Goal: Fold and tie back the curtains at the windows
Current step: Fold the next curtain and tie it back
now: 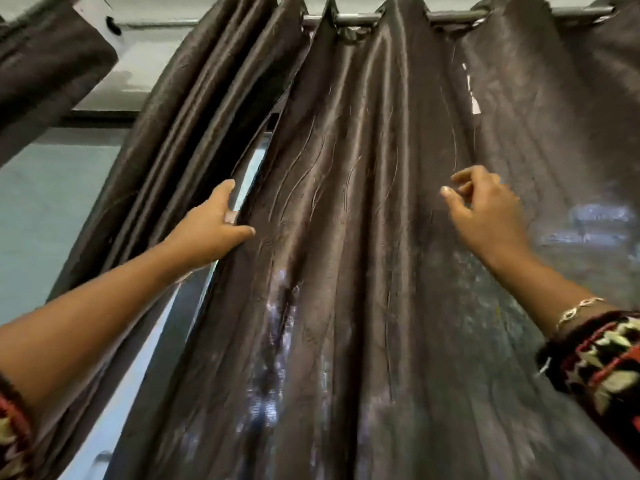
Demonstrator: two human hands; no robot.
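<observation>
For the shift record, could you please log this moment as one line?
left hand: gripping curtain edge | right hand: open, at a fold | curtain: hanging on rod, untied

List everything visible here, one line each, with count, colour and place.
Spread curtain panel: one, dark brown, centre to right, hanging from the rod.
Bunched curtain panel: one, dark brown, left of centre.
Curtain rod: one, grey metal, top.
Window frame: one, pale, lower left, behind the curtains.
Bracelet: one, silver, right wrist.
Sleeves: two, black, red and cream patterned, lower corners.
Left hand: grip on the spread panel's edge.
Right hand: fingers loosely curled at the spread panel.
</observation>
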